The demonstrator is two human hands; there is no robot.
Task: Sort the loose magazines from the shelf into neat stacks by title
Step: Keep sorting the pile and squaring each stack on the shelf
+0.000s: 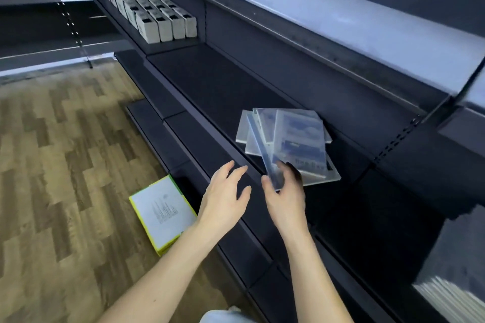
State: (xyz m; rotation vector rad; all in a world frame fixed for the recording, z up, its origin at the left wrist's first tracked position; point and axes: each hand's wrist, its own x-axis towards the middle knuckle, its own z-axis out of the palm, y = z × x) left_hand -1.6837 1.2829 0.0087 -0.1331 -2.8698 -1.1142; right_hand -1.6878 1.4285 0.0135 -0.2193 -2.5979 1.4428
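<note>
Left hand [225, 191]: bare, fingers spread and relaxed, holding nothing; hovering over the front lip of the shelf [210, 86], just left of the right hand.
Right hand [284, 191]: fingers and thumb curled round the near end of one magazine [265, 149]; clamped on it.
Held magazine: tipped up on edge, long axis running away from the hand toward the shelf back; far end resting over the loose pile [301, 139].
Key relation: pile lying directly beyond the right hand, touching distance; right hand nearer to it, left hand beside and free to receive or steady.
Loose pile: on the dark middle shelf, right of centre, fanned and skewed, edges not aligned; all in clear sleeves.
Magazine count: roughly five or six overlapping, exact number not readable; titles blurred.
Neat stacks: none formed yet, as judged from the pile.
Yellow-edged box [162, 212]: one, flat on the wood floor [65, 152], left of the left forearm.
White cartons [157, 21]: many, in upright rows at the far left of the shelf, well apart from the pile; count not clear.
</note>
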